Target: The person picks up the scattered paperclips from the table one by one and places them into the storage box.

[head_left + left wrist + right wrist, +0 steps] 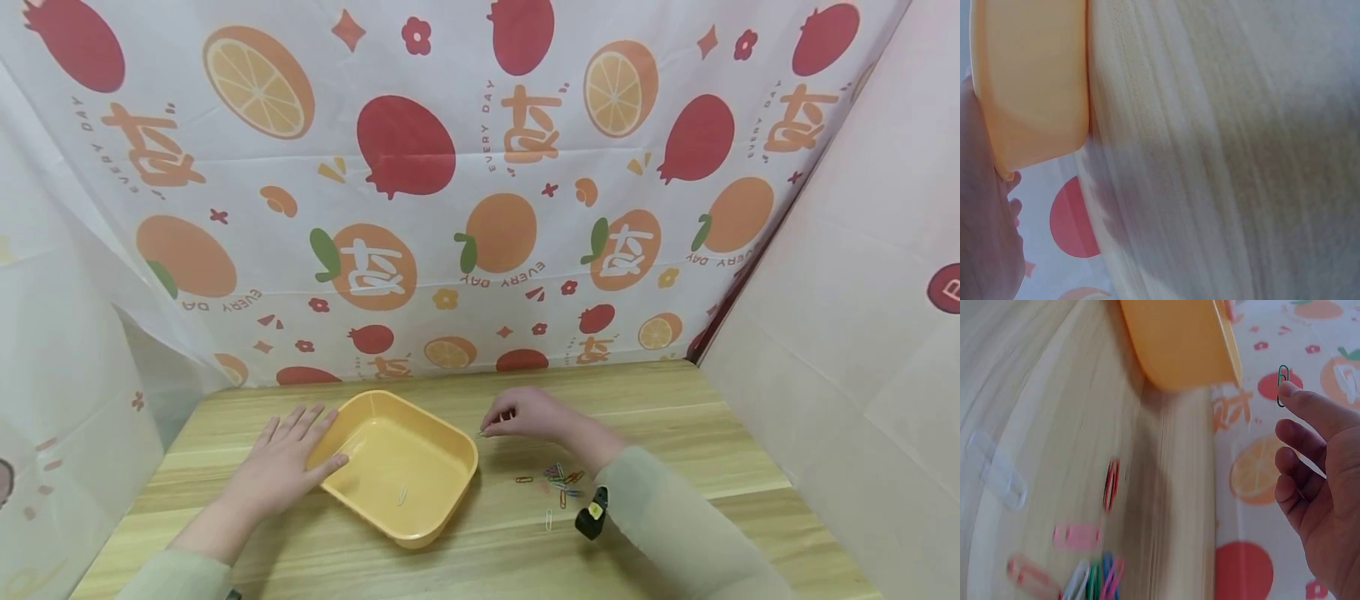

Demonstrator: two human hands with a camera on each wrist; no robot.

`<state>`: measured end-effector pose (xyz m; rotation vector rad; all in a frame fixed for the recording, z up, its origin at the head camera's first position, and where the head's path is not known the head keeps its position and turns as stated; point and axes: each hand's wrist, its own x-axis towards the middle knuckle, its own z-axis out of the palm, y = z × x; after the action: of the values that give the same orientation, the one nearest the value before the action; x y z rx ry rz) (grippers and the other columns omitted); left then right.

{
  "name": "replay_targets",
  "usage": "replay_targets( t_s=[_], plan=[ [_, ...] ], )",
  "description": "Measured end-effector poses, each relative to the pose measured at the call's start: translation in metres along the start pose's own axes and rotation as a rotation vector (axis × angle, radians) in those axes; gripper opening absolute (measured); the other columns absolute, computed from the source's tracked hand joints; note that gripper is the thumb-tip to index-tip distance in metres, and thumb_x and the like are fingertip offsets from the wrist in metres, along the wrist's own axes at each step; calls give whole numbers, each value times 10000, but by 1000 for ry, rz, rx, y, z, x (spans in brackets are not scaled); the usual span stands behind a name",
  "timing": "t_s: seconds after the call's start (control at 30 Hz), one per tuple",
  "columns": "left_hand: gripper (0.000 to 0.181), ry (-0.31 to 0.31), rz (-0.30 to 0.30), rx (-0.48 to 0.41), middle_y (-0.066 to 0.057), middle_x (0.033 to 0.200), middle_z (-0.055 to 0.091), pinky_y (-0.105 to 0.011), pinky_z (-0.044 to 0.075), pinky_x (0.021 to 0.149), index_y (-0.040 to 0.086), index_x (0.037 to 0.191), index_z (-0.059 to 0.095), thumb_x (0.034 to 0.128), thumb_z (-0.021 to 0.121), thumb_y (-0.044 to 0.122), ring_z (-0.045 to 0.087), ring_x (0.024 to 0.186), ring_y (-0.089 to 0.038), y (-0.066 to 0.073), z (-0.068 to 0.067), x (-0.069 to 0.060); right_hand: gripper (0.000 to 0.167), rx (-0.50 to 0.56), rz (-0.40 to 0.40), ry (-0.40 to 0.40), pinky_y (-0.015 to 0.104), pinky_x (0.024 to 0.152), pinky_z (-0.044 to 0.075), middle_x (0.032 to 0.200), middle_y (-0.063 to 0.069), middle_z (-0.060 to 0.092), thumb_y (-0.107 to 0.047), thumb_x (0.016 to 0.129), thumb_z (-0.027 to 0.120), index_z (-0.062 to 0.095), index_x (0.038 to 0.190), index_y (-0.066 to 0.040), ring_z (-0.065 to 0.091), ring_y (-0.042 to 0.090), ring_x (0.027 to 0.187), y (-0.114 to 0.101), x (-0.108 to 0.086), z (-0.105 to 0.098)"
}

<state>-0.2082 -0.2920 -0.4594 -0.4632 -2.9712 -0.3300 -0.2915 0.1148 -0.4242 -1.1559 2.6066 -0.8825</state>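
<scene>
paper clip (1279,386), green and thin, sits pinched at the fingertips of the right hand (529,412), near the corner of a yellow tray (386,454) standing to that hand's left. the same tray touches the left hand (281,467) on its right side; this hand rests on the rim, fingers straight and spread, grasping nothing that i can see, thumb reaching over the inside. between the two hands, a pale clip (402,497) lies on the tray's floor. toward the person from the right hand, left of its forearm, i see a cluster of coloured clips (558,483) overlapping on the wooden table (487,558). one reddish clip (524,480) lies apart on the cluster's left, and a white clip (548,520) lies farther from that hand. a patterned cloth (405,142) hangs beyond both hands.
</scene>
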Motion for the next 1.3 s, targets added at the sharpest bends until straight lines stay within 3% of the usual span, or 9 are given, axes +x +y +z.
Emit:
replay_targets(
  t_s=[0.3, 0.6, 0.9, 1.3],
  plan=[
    [827, -4, -4, -9, -251, 1600, 209, -527, -160, 1173, 66, 1564, 277, 977, 459, 620, 140, 1462, -483, 2, -2, -2, 99, -3, -71, -45, 178, 671, 493, 847, -189, 647, -365, 890, 746, 787, 929, -283, 568, -5, 757, -27, 34, 21],
    [824, 1, -7, -5, -253, 1595, 224, -516, -164, 1174, 64, 1563, 281, 976, 471, 611, 156, 1458, -484, 2, -3, -3, 98, -13, -61, -86, 158, 695, 486, 849, -189, 640, -348, 892, 748, 790, 940, -273, 565, -19, 778, -47, 50, 31],
    [844, -2, -8, -2, -248, 1600, 214, -515, -164, 1174, 69, 1564, 280, 970, 439, 647, 143, 1462, -481, -1, 0, -3, 77, -28, -109, -174, 134, 682, 472, 813, -180, 641, -291, 897, 751, 795, 923, -234, 543, -29, 744, -57, 67, 47],
    [825, 7, -7, -2, -249, 1591, 239, -615, -32, 1181, 82, 1563, 292, 968, 477, 622, 164, 1455, -484, 3, 0, -1, 77, -178, -171, -293, 94, 650, 426, 765, -183, 626, -291, 907, 740, 789, 909, -231, 513, -45, 709, -67, 86, 68]
  ],
)
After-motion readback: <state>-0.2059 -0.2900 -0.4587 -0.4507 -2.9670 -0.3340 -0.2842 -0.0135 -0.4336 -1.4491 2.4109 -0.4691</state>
